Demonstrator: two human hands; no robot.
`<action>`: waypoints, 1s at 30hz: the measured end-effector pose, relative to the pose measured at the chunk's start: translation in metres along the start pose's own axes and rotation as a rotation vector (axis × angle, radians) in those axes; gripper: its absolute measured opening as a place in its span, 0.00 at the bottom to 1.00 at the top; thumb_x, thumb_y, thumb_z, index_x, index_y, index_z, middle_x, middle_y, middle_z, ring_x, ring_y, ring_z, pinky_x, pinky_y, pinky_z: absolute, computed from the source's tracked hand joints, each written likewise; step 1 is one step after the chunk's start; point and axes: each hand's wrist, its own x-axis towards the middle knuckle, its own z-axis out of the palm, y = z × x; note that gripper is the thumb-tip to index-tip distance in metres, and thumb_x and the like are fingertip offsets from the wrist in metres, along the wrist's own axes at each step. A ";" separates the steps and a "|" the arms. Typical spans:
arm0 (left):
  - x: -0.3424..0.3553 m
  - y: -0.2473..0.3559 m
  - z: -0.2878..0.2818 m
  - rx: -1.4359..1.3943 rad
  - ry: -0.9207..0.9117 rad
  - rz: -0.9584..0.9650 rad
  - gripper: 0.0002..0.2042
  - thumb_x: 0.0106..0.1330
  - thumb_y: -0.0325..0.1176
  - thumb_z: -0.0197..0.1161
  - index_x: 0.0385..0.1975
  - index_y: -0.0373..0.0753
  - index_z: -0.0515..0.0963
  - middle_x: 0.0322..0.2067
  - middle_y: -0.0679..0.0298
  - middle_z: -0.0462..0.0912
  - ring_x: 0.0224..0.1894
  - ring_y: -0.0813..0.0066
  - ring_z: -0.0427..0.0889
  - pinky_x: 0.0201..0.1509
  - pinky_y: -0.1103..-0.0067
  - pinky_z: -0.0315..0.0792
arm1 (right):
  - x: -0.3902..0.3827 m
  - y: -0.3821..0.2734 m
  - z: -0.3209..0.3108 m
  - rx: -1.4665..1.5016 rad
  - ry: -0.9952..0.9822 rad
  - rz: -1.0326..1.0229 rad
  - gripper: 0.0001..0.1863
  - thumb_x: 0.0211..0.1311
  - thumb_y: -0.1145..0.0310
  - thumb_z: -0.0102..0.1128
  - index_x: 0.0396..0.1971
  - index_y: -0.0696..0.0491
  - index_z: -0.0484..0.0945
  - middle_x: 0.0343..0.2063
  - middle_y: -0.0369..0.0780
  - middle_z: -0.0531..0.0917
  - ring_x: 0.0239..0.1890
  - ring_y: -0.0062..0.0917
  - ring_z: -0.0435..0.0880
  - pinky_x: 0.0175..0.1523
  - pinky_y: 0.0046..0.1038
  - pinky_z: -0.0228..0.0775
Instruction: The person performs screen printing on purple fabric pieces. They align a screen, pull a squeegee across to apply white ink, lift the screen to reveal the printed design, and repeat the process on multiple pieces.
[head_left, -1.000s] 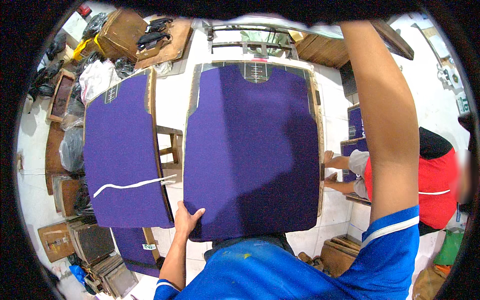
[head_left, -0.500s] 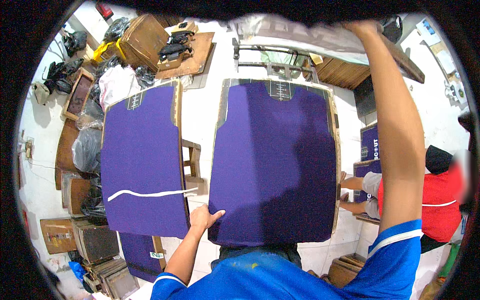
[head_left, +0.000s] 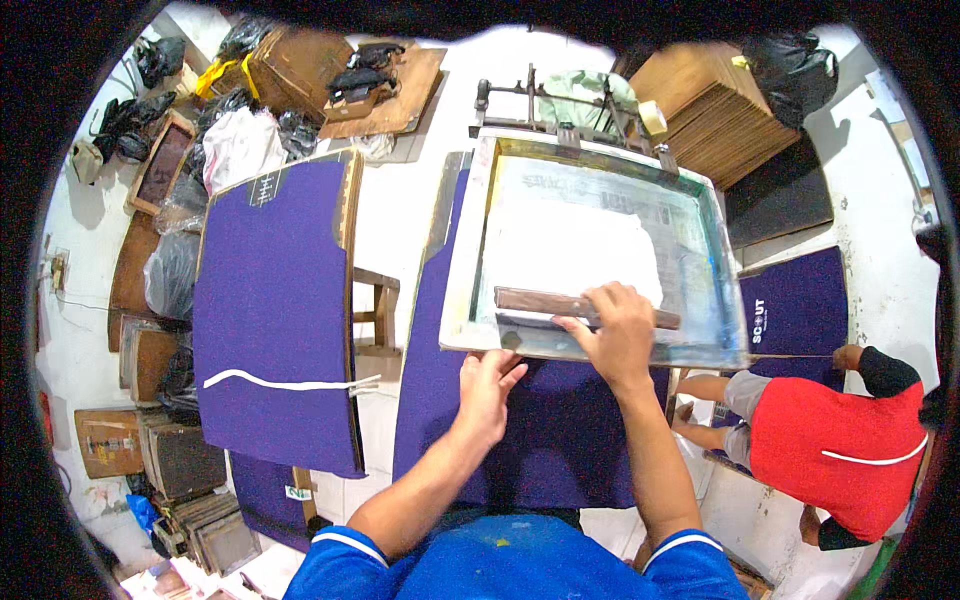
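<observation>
A screen-printing frame (head_left: 462, 300) lies over the upper part of the middle board, which is covered with purple cloth (head_left: 440, 430). White ink (head_left: 570, 250) covers much of the mesh inside it. At the frame's near end, my right hand (head_left: 620, 335) is closed on a squeegee with a brown wooden handle (head_left: 535, 302). My left hand (head_left: 485, 395) is at the frame's near left edge, fingertips against the rim and thumb a little below. Part of its grip is hidden by the rim.
To the left stands another purple-covered board (head_left: 275, 300) with a white strip (head_left: 270, 380) across it. A person in a red shirt (head_left: 810, 430) bends over purple boards (head_left: 800, 300) at the right. Cardboard sheets (head_left: 700, 100) and a metal hinge bar (head_left: 570, 125) are at the back.
My right hand has come down from the far upper right and now holds the squeegee. The screen frame now covers the middle board. My left hand moved right and forward to its edge.
</observation>
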 end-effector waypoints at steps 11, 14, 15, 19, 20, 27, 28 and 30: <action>0.078 -0.045 -0.109 0.814 0.093 0.023 0.11 0.66 0.34 0.71 0.37 0.33 0.80 0.34 0.60 0.88 0.36 0.69 0.88 0.40 0.74 0.82 | -0.020 0.045 0.074 0.104 -0.494 -0.040 0.16 0.55 0.79 0.68 0.44 0.51 0.81 0.39 0.41 0.85 0.44 0.43 0.84 0.49 0.46 0.69; 0.073 -0.039 -0.107 1.300 0.302 0.629 0.14 0.62 0.34 0.73 0.42 0.37 0.79 0.40 0.58 0.82 0.48 0.59 0.83 0.53 0.63 0.75 | -0.020 0.044 0.084 0.094 -0.454 -0.029 0.16 0.54 0.80 0.68 0.44 0.50 0.81 0.39 0.41 0.86 0.42 0.43 0.84 0.47 0.46 0.70; 0.075 -0.037 -0.103 1.291 0.292 0.770 0.19 0.59 0.36 0.74 0.49 0.41 0.79 0.48 0.55 0.75 0.57 0.51 0.74 0.62 0.56 0.66 | -0.008 0.051 0.094 0.075 -0.394 -0.061 0.15 0.56 0.79 0.66 0.44 0.49 0.82 0.38 0.42 0.86 0.40 0.44 0.84 0.46 0.47 0.70; 0.088 -0.036 -0.081 1.522 0.202 0.735 0.43 0.59 0.55 0.78 0.74 0.51 0.67 0.74 0.43 0.57 0.77 0.36 0.54 0.78 0.45 0.51 | 0.098 0.112 0.142 0.032 -0.338 -0.130 0.12 0.61 0.74 0.62 0.44 0.49 0.84 0.37 0.48 0.89 0.44 0.50 0.87 0.46 0.52 0.74; 0.090 -0.036 -0.077 1.557 0.180 0.685 0.47 0.58 0.57 0.78 0.77 0.53 0.64 0.77 0.42 0.53 0.79 0.34 0.49 0.79 0.43 0.47 | 0.122 0.127 0.151 0.072 -0.352 -0.115 0.13 0.58 0.72 0.66 0.45 0.50 0.83 0.38 0.50 0.89 0.46 0.51 0.87 0.48 0.53 0.76; 0.092 -0.037 -0.073 1.573 0.151 0.609 0.53 0.55 0.66 0.77 0.81 0.57 0.58 0.80 0.42 0.46 0.80 0.31 0.43 0.80 0.40 0.40 | 0.088 0.089 0.140 -0.087 -0.386 -0.008 0.07 0.61 0.74 0.61 0.39 0.52 0.81 0.39 0.47 0.89 0.44 0.49 0.88 0.48 0.52 0.75; 0.092 -0.037 -0.073 1.578 0.150 0.585 0.53 0.56 0.66 0.77 0.81 0.57 0.58 0.80 0.42 0.46 0.80 0.31 0.43 0.80 0.40 0.40 | 0.061 0.070 0.133 -0.100 -0.234 -0.045 0.07 0.60 0.77 0.60 0.38 0.51 0.81 0.45 0.44 0.88 0.51 0.42 0.87 0.55 0.49 0.72; 0.092 -0.036 -0.073 1.584 0.154 0.620 0.54 0.56 0.66 0.77 0.81 0.57 0.58 0.80 0.42 0.47 0.80 0.31 0.44 0.80 0.39 0.40 | 0.040 0.060 0.121 0.020 -0.293 -0.011 0.13 0.55 0.80 0.63 0.40 0.51 0.83 0.47 0.42 0.89 0.53 0.38 0.86 0.56 0.46 0.70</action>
